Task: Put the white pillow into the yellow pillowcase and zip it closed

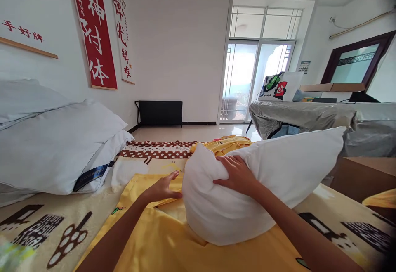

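A plump white pillow [287, 164] lies slanted across a yellow pillowcase [145, 230], its far corner raised toward the right. My right hand [236, 175] grips the pillow from above near its left end, the fingers sinking into the fabric. Just left of that end is my left hand [162, 187], thumb and fingers apart, with nothing held between them. Its thumb tip comes close to the pillow's edge; whether they touch I cannot tell. Beneath the left hand, the pillowcase's opening appears to gape slightly.
Several white pillows [55, 144] are stacked at the left on a patterned blanket [62, 226]. More yellow cloth [229, 143] is bunched behind the pillow. At right stand a cardboard box [365, 177] and a plastic-covered table [309, 115] bearing a printed bag [280, 86].
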